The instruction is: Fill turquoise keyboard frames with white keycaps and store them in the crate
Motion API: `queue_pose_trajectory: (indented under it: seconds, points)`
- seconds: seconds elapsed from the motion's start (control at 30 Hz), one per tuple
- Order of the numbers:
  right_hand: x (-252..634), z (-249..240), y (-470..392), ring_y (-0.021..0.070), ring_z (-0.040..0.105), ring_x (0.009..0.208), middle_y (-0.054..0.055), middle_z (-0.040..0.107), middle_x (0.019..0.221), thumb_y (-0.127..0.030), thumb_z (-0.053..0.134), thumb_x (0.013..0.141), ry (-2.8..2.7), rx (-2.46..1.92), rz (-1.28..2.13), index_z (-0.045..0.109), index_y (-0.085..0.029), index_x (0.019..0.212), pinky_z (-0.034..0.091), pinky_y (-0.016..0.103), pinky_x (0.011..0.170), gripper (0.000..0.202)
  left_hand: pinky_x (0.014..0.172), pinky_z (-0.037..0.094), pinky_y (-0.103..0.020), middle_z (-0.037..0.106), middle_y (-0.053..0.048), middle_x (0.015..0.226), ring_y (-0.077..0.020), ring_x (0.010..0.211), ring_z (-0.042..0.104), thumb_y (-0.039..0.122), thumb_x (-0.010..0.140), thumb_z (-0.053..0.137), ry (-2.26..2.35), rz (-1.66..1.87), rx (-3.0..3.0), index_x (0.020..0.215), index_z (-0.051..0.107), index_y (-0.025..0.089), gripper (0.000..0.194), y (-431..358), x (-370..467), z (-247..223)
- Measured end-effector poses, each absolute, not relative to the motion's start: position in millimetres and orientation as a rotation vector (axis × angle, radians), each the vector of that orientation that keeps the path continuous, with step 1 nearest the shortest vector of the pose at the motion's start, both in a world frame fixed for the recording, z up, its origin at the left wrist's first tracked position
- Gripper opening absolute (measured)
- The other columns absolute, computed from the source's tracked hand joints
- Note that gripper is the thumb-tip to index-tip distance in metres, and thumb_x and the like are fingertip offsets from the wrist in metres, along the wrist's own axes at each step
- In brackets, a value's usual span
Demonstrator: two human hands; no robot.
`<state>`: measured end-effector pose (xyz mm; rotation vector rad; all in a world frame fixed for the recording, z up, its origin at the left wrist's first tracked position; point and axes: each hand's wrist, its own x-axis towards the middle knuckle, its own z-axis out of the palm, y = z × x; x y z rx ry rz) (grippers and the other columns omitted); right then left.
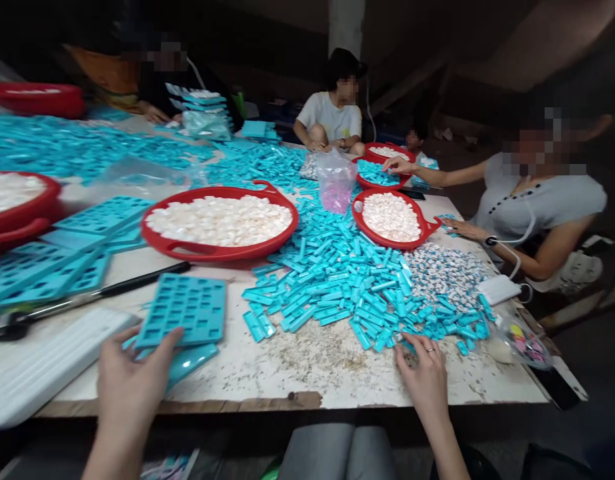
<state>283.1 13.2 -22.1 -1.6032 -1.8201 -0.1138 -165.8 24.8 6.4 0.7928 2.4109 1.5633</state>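
Note:
My left hand [137, 367] grips a square blue tray [187, 310] with rows of small slots, its thumb on the near edge. Beneath this tray lies another flat blue piece [192, 363]. At the near edge of a big heap of blue plastic pieces [347, 273], my right hand [423, 370] touches the small pieces with its fingers bent and parted; a ring is on one finger. Nothing shows held in it. Beside the heap on the right lies a pile of small white and blue parts [447, 277].
Red baskets [207, 252] [390, 243] hold white pieces. More blue trays [92, 233], a black rod [142, 283] and a white strip [62, 363] lie left. A clear bag [335, 177] stands mid-table. Another person's arm [450, 177] reaches in from the right; two more people sit behind.

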Motion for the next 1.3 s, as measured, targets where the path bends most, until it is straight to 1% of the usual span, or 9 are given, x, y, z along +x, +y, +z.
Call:
queue_pose_trajectory:
  seconds: [0.17, 0.3, 0.47, 0.63, 0.77, 0.9, 1.0, 1.1, 1.3]
  points:
    - [287, -25, 22, 0.0287, 0.063, 0.089, 0.013, 0.073, 0.096, -0.05, 0.049, 0.1, -1.851, -1.506, -0.176, 0.072, -0.017, 0.102, 0.047, 0.039, 0.08, 0.04, 0.069, 0.059, -0.03, 0.067, -0.001, 0.097, -0.0185, 0.08, 0.067, 0.047, 0.069, 0.079, 1.853, 1.831, 0.677, 0.112, 0.056, 0.022, 0.055, -10, -120, 24]
    - [288, -25, 28, 0.0299, 0.064, 0.09, 0.014, 0.073, 0.097, -0.056, 0.046, 0.1, -1.87, -1.466, -0.188, 0.072, -0.018, 0.099, 0.046, 0.039, 0.077, 0.045, 0.075, 0.06, -0.031, 0.069, -0.003, 0.095, -0.0201, 0.082, 0.069, 0.049, 0.082, 0.07, 1.855, 1.853, 0.904, 0.119, 0.057, 0.021, 0.048, -23, -88, 30]
    - [287, -23, 27, 0.028, 0.066, 0.091, 0.012, 0.074, 0.096, -0.044, 0.059, 0.097, -1.855, -1.36, -0.233, 0.071, -0.018, 0.101, 0.049, 0.038, 0.082, 0.029, 0.074, 0.061, -0.03, 0.075, -0.005, 0.101, -0.0205, 0.076, 0.073, 0.034, 0.087, 0.069, 1.959, 1.741, 1.464, 0.117, 0.064, 0.022, 0.033, -30, -57, 33]
    - [287, -24, 27, 0.0264, 0.069, 0.092, 0.011, 0.074, 0.097, -0.037, 0.062, 0.097, -1.818, -1.328, -0.187, 0.07, -0.017, 0.102, 0.051, 0.037, 0.084, 0.022, 0.084, 0.06, -0.033, 0.078, -0.006, 0.103, -0.0251, 0.085, 0.076, 0.025, 0.086, 0.069, 1.864, 1.658, 1.804, 0.114, 0.071, 0.026, 0.027, -30, -42, 42]
    - [287, -24, 27, 0.0263, 0.07, 0.095, 0.01, 0.074, 0.099, -0.039, 0.063, 0.097, -1.795, -1.334, -0.064, 0.071, -0.018, 0.102, 0.053, 0.036, 0.084, 0.022, 0.082, 0.061, -0.035, 0.078, -0.007, 0.102, -0.0268, 0.088, 0.075, 0.035, 0.085, 0.07, 1.788, 1.57, 1.606, 0.109, 0.072, 0.027, 0.026, -31, -33, 47]
    - [287, -20, 24, 0.026, 0.071, 0.092, 0.01, 0.075, 0.099, -0.042, 0.067, 0.094, -1.671, -1.355, 0.047, 0.074, -0.019, 0.101, 0.054, 0.034, 0.076, 0.024, 0.075, 0.061, -0.032, 0.076, -0.007, 0.099, -0.025, 0.085, 0.074, 0.05, 0.086, 0.067, 1.554, 1.489, 1.197, 0.118, 0.067, 0.023, 0.041, -22, -22, 49]
    - [288, -19, 23, 0.0269, 0.071, 0.093, 0.011, 0.075, 0.102, -0.042, 0.068, 0.093, -1.568, -1.358, 0.103, 0.076, -0.019, 0.103, 0.055, 0.035, 0.075, 0.026, 0.09, 0.06, -0.04, 0.076, -0.01, 0.111, -0.0302, 0.103, 0.072, 0.06, 0.08, 0.069, 1.372, 1.363, 1.012, 0.121, 0.068, 0.021, 0.057, -9, -15, 46]
    - [289, -21, 23, 0.0269, 0.071, 0.093, 0.012, 0.074, 0.102, -0.04, 0.068, 0.092, -1.488, -1.36, 0.169, 0.078, -0.019, 0.103, 0.057, 0.039, 0.079, 0.025, 0.108, 0.049, -0.047, 0.073, -0.009, 0.125, -0.0345, 0.123, 0.063, 0.063, 0.076, 0.069, 1.354, 1.282, 0.94, 0.116, 0.072, 0.022, 0.057, -1, -9, 36]
    - [287, -23, 26, 0.0233, 0.069, 0.086, 0.01, 0.07, 0.092, -0.035, 0.073, 0.088, -1.401, -1.321, 0.173, 0.078, -0.018, 0.093, 0.058, 0.038, 0.075, 0.018, 0.112, 0.044, -0.049, 0.065, -0.004, 0.139, -0.0352, 0.137, 0.052, 0.058, 0.078, 0.07, 1.368, 1.107, 0.865, 0.123, 0.072, 0.029, 0.054, 2, 3, 5]
